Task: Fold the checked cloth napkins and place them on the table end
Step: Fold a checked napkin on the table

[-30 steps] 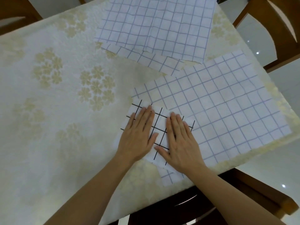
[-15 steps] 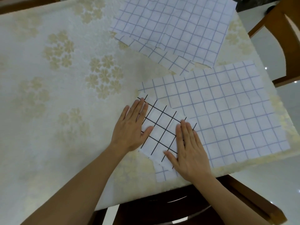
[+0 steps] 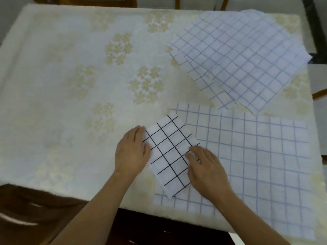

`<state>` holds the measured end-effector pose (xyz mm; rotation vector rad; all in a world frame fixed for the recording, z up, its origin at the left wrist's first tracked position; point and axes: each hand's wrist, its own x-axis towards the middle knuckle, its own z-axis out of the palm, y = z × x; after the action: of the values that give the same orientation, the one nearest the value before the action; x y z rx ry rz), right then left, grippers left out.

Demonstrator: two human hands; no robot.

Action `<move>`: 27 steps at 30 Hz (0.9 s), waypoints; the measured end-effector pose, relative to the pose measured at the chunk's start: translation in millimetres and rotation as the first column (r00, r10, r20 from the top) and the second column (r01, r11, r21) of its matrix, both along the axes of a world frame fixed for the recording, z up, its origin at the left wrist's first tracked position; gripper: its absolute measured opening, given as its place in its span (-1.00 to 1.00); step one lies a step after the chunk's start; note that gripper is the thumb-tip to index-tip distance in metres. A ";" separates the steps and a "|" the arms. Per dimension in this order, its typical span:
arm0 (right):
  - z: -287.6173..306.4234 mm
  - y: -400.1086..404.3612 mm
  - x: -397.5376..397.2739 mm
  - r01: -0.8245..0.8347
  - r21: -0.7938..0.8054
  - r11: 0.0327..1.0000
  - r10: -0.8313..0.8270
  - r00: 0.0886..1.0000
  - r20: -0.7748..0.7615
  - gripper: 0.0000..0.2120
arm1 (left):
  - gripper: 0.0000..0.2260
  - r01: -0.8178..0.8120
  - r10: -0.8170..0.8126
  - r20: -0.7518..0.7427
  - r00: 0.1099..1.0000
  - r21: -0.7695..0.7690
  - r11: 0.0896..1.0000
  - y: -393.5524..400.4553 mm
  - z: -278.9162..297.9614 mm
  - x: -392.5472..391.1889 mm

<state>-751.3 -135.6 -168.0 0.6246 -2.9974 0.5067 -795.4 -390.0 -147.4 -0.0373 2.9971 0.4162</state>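
Observation:
A small folded white napkin with black checks [image 3: 169,152] lies tilted near the table's front edge, partly on top of a larger blue-checked napkin [image 3: 256,165] that is spread flat. My left hand [image 3: 131,152] holds the folded napkin's left edge, with the thumb on top. At its right edge my right hand [image 3: 207,168] grips it, fingertips on the cloth. A loose stack of unfolded blue-checked napkins [image 3: 238,59] sits at the far right.
The table wears a cream cloth with pale gold flowers [image 3: 70,85]. Wooden chairs stand at the far side [image 3: 85,0], at the right [image 3: 320,93] and under the near edge [image 3: 35,209]. The flat napkin hangs slightly over the front edge.
Both hands slid from the top of the folded napkin out to its left and right edges. The view shifted, so more of the table's left side shows.

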 end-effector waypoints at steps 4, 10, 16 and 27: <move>-1.2 13.4 -41.0 -0.197 -0.005 0.980 0.196 0.978 -0.076 -0.72 | -0.52 -0.076 0.076 -0.018 0.997 -0.038 0.996 12.7 0.9 12.6; -6.7 1.3 -99.6 -0.375 0.071 0.924 0.382 0.915 -0.128 -0.72 | -0.63 -0.136 0.133 -0.034 0.990 -0.074 0.988 19.2 -9.6 13.3; -10.1 -36.0 -142.2 -0.469 0.138 0.872 0.487 0.857 -0.170 -0.65 | -0.61 -0.151 0.140 -0.135 0.981 -0.079 0.985 18.8 -20.5 -1.8; -20.0 -56.0 -174.0 -0.573 0.091 0.814 0.580 0.808 -0.101 -0.65 | -0.71 -0.109 0.102 -0.181 0.978 -0.029 0.994 16.8 -31.5 -17.5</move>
<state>-925.2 -191.7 -187.9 1.5326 -2.6637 0.3764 -812.9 -373.2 -178.9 -0.1723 3.1917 0.3920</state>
